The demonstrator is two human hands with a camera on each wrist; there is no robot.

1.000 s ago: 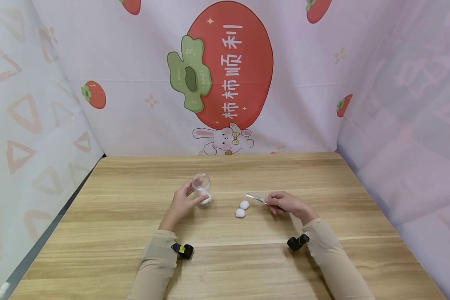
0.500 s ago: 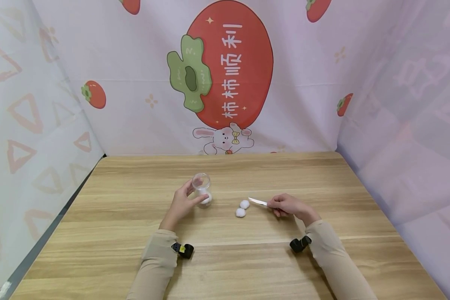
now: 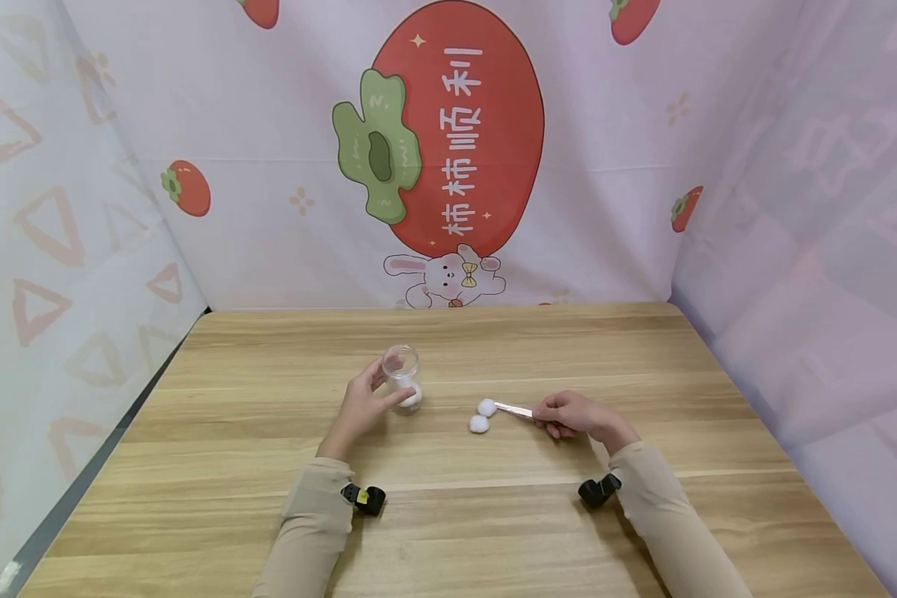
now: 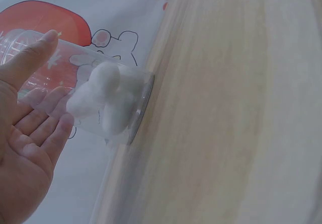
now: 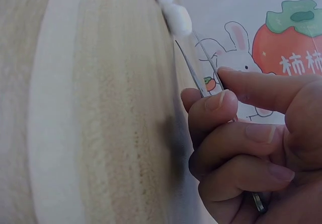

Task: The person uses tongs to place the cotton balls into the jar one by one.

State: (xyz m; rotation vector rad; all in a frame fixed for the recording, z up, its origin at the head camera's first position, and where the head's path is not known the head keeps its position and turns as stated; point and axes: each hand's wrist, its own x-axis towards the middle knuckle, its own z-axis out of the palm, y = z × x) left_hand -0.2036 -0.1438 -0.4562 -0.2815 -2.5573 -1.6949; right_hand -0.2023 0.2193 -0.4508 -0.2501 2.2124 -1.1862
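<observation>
Pale wood-grain table (image 3: 448, 531) carries a clear cylindrical jar (image 3: 401, 379), upright, unmoved; left hand (image 3: 366, 403), fingers gripping it. Right hand (image 3: 571, 413), fingers pinching slim silver metal tweezers (image 3: 514, 409): tips apart, lowered since a second ago to the farther of two loose white fluffy balls (image 3: 487, 408); contact unclear. Those unmoved; more white balls (image 4: 113, 100) in jar.

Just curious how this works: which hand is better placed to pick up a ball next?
Probably the right hand: its tweezers point at a ball, tips apart; the left hand holds the jar.
</observation>
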